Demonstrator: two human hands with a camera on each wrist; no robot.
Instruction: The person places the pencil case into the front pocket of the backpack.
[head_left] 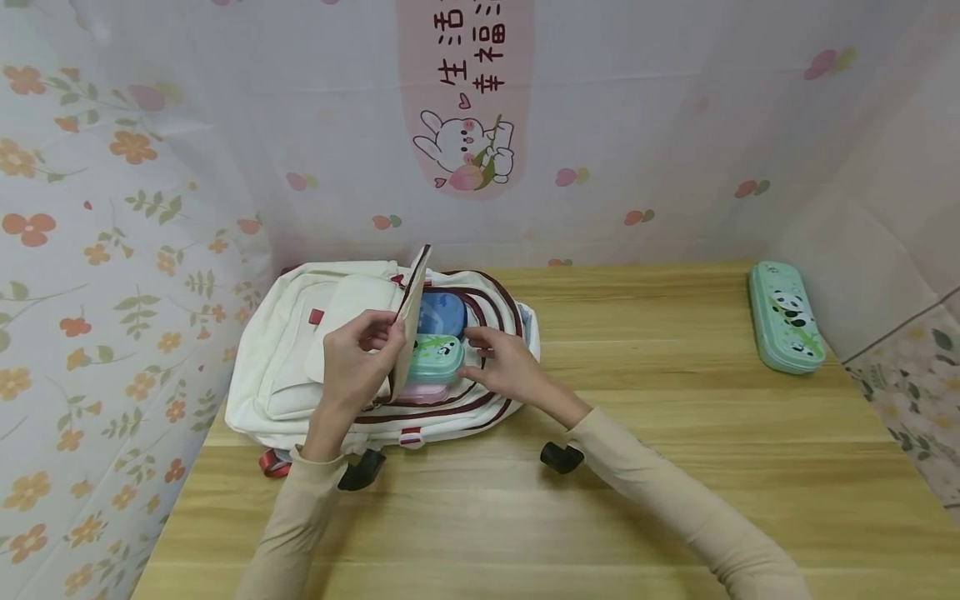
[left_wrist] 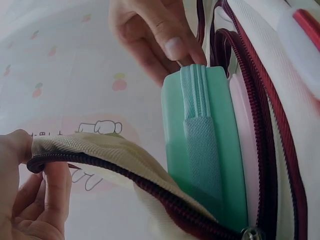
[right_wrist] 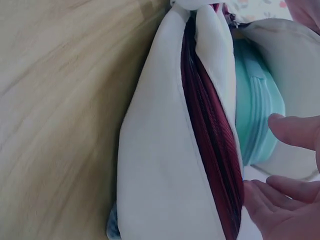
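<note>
A cream backpack (head_left: pixel 300 367) with dark red zip trim lies on the table, its front pocket unzipped. My left hand (head_left: pixel 360 354) pinches the edge of the pocket flap (left_wrist: pixel 115 155) between thumb and fingers and holds it up. Inside the pocket sits a mint green panda pencil case (head_left: pixel 437 357), with a pink case (head_left: pixel 423 393) under it and a blue case (head_left: pixel 442 315) beside it. At the right end of the green case is my right hand (head_left: pixel 506 364), its thumb and fingers spread apart, fingertips close to the case's end (left_wrist: pixel 200 95).
A second mint green panda case (head_left: pixel 787 317) lies at the table's far right, near the curtain. Two black objects (head_left: pixel 562 457) stand at the backpack's near side. Floral and printed curtains (head_left: pixel 135 250) enclose the wooden table (head_left: pixel 675 400) at the back and sides.
</note>
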